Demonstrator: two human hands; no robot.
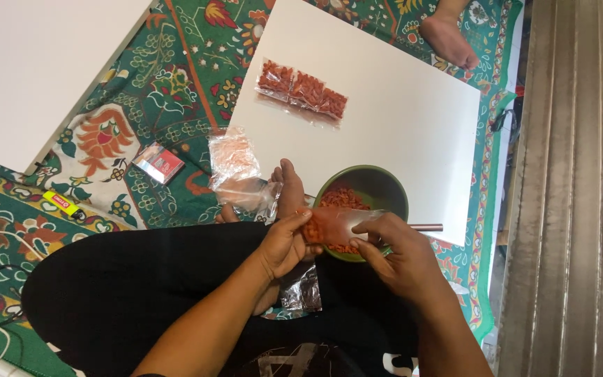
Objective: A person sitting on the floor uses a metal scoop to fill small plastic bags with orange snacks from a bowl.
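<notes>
— Right, both hands on 1 small clear pouch [336, 227] of orange-red pieces, held just over the green bowl [392, 187] at 6 o'clock of the white board [399, 112].

— Grip?

— Left hand [280, 244] pinched shut on the pouch's left end, thumb on top. Right hand [403, 255] closed on the right end, fingertips [364, 227] pressing the plastic flat. Neither hand loose.

— Around it?

— Same orange-red pieces heaped in the bowl. Row of 3 filled pouches [303, 91] at 11 o'clock on the board, well apart from the hands. Stack of empty clear pouches [235, 167] at 9 o'clock of the bowl, beside a bare foot [289, 192]. Thin brown stick [427, 227] lying at 3 o'clock of the bowl, partly hidden by the right hand. Yellow lighter [63, 204] and a small red-and-silver packet [158, 163] far off at 9 o'clock on the patterned green cloth [169, 77].

— Risks?

— Likely spill if the pouch tips toward its open side: pieces onto the lap or cloth rather than the bowl. Possible squeeze too hard, bursting the thin film. Bowl close to the board's edge, so a nudge from the right wrist could tilt it.
</notes>
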